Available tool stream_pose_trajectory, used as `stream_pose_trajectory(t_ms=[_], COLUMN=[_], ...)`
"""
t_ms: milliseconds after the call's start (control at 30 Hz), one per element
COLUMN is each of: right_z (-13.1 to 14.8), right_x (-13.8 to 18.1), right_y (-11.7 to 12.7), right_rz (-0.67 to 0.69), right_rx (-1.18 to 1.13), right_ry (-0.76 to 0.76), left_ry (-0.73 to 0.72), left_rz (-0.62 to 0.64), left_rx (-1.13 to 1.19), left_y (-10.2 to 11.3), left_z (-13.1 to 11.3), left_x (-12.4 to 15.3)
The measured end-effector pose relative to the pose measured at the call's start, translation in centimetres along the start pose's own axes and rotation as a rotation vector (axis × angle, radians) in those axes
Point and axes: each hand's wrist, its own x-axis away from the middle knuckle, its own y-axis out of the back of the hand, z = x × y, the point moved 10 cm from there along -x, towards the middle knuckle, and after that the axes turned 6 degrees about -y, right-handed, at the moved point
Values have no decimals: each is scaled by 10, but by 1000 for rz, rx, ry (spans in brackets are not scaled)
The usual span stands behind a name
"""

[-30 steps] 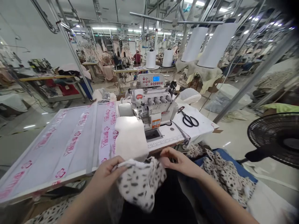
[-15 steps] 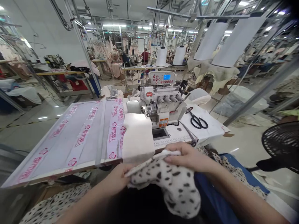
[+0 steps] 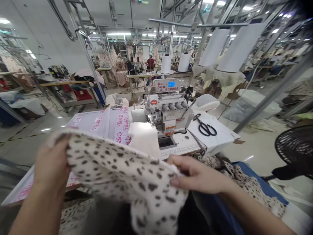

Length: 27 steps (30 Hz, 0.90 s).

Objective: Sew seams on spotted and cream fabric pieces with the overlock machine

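A piece of white fabric with black spots (image 3: 122, 169) is stretched out between my two hands, in front of the sewing table. My left hand (image 3: 51, 163) is raised at the left and grips the fabric's far edge, fingers closed over it. My right hand (image 3: 195, 176) pinches the opposite edge near the table's front. Behind the fabric stands a white overlock sewing machine (image 3: 166, 111) with a plain cream cloth piece (image 3: 144, 137) lying in front of its needle area.
Black scissors (image 3: 204, 128) lie on the table right of the machine. A taped plastic-covered board (image 3: 107, 122) extends left. More spotted fabric (image 3: 246, 186) lies on a blue bin at right. A black fan (image 3: 294, 150) stands far right. Thread cones (image 3: 166, 63) stand behind the machine.
My left hand has swung up and out to the left, spreading the bunched spotted fabric wide. My right hand kept its hold near the table's front edge.
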Motion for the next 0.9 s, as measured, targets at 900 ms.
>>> stream_pose_trajectory(t_ms=[900], right_z=[-93], right_x=[-72], right_y=[69], right_rz=[-664], right_rx=[274], right_ry=[78], left_ry=[-361], left_rz=[1050], left_rx=[-569], left_y=[-259], left_z=[28], left_x=[49])
